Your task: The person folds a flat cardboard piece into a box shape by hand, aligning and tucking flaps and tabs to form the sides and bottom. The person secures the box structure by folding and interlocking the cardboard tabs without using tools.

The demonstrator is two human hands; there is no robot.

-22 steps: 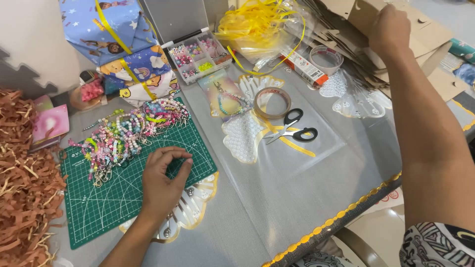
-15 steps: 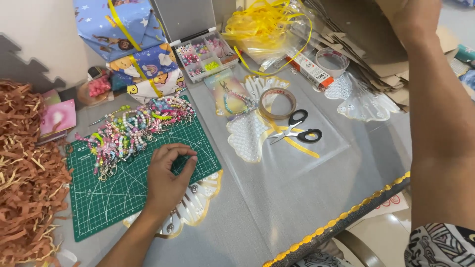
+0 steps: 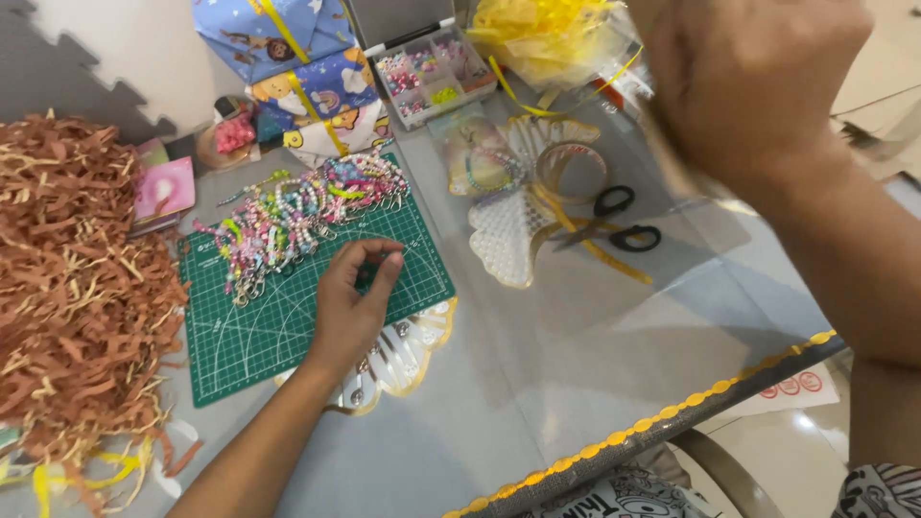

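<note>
two hands are at work here, and we keep them well apart. our left hand rests on the green cutting mat, near the middle of the table, fingers curled in narrow with the tips pinched together; whatever they pinch is too small for us to make out. we judge the mat is there to give a firm, marked surface for small pieces. the heap of beaded bracelets lies on the far part of the mat, just beyond our fingertips and a little to the left, near but not touching them, so a piece can be drawn off without a long reach.

our right hand is raised high at the far right, close to the camera and blurred. it looks closed, and a clear plastic sheet seems to hang from it down over the table, but we cannot tell for sure how the fingers grip it.

under that sheet lie black-handled scissors and a roll of clear tape, to the right of the mat. farther off stands a bead box with small compartments, beside yellow ribbon and wrapped parcels in blue printed paper. shredded brown paper is piled at the left edge, likely kept as filler.
</note>
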